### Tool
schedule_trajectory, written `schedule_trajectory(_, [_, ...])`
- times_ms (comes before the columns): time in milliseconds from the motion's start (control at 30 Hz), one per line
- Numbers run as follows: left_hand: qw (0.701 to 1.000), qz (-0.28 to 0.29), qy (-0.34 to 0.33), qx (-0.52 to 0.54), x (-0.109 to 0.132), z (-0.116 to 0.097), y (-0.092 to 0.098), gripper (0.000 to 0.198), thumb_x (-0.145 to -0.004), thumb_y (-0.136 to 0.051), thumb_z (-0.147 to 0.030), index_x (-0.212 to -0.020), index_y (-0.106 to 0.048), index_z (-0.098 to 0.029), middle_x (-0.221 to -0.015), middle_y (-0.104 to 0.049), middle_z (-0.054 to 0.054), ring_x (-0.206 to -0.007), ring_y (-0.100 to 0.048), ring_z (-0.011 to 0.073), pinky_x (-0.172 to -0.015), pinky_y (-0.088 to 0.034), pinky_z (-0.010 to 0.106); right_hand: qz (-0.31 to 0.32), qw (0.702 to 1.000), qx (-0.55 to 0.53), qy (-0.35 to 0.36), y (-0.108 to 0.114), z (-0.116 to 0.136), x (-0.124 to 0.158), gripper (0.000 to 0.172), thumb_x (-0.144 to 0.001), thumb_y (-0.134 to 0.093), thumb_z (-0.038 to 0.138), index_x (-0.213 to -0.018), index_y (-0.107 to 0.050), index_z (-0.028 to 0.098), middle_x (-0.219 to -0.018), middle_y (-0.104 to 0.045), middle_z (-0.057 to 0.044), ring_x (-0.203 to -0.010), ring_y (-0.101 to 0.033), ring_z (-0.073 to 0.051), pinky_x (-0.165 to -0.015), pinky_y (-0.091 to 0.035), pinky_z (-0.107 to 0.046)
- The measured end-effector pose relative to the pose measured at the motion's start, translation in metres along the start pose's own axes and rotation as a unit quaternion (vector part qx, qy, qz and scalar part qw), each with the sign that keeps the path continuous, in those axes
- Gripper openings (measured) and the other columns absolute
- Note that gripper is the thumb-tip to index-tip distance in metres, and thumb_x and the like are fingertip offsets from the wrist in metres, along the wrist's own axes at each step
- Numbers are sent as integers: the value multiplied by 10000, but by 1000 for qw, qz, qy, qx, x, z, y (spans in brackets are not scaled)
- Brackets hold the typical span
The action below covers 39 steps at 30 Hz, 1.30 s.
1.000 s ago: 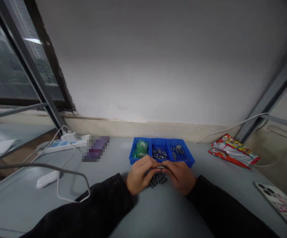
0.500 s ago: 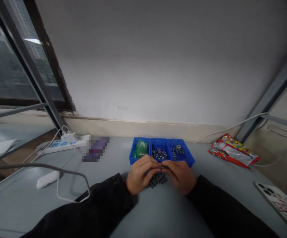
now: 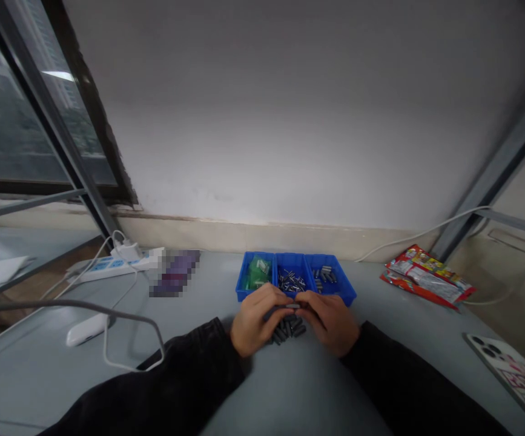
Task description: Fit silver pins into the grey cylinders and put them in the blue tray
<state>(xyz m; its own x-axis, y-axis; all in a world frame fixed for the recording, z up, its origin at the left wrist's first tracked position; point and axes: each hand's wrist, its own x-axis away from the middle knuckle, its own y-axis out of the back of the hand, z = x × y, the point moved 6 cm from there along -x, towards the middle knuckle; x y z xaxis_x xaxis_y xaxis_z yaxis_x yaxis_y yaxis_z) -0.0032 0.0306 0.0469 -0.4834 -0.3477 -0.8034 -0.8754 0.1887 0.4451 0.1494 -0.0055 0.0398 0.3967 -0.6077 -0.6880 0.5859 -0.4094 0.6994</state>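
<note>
Fingertips of my left hand (image 3: 258,320) and my right hand (image 3: 330,321) meet in front of the blue bins, both pinching one small grey cylindrical part (image 3: 293,306). Its ends are hidden by the fingers. Just below, a pile of dark grey cylindrical parts (image 3: 289,329) lies on the table, partly covered by my left hand. Behind my hands stand three joined blue bins. The left bin (image 3: 240,295) contains a green bag (image 3: 258,274). Thin shiny metal pins (image 3: 292,282) lie in the middle bin, and grey cylinders (image 3: 328,274) in the right bin (image 3: 347,290).
A white power strip (image 3: 121,263) with cables and a white plastic device (image 3: 87,329) lie at left, near a blurred purple item (image 3: 175,272). A grey cable (image 3: 85,307) crosses the left foreground. At right are red packets (image 3: 428,277) and a phone (image 3: 511,375).
My hands stay in nearly the same place. The fingers have shifted slightly, and more of the grey part shows between them.
</note>
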Motion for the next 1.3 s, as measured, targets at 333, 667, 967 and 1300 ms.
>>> schedule_trajectory(333, [1000,4,6,0,1,1,0,80,-953,-634,-155,-1026,-663,-146,-932,-684,84,-888,-623,186,-785,-532,330,-21,999,35,20,2,4,-2,254,-1088,-329,302,-982,-531,191,-813,-662,-12,-667,-645,-141,-589,-403,-255])
schedule_trajectory(667, [1000,8,10,-2,1,1,-1,61,-961,-625,-159,-1008,-660,-143,-910,-676,83,-872,-619,182,-777,-530,324,-12,999,31,19,-1,2,-1,243,-1084,-337,289,-1011,-543,183,-833,-669,-25,-702,-660,-145,-613,-421,-254])
schedule_trajectory(967, [1000,8,9,1,1,1,-1,65,-955,-632,-146,-1013,-660,-147,-925,-681,81,-883,-618,180,-791,-524,320,-6,1000,15,-9,-3,-3,1,199,-1070,-400,341,-1059,-522,185,-842,-686,-25,-687,-664,-156,-618,-426,-260])
schedule_trajectory(1300, [1000,8,8,3,0,0,-1,58,-963,-618,-148,-1002,-660,-151,-932,-681,78,-887,-616,179,-794,-522,323,3,1000,5,-8,-2,-2,0,228,-1079,-378,353,-1097,-531,185,-869,-705,-28,-726,-688,-160,-632,-434,-259])
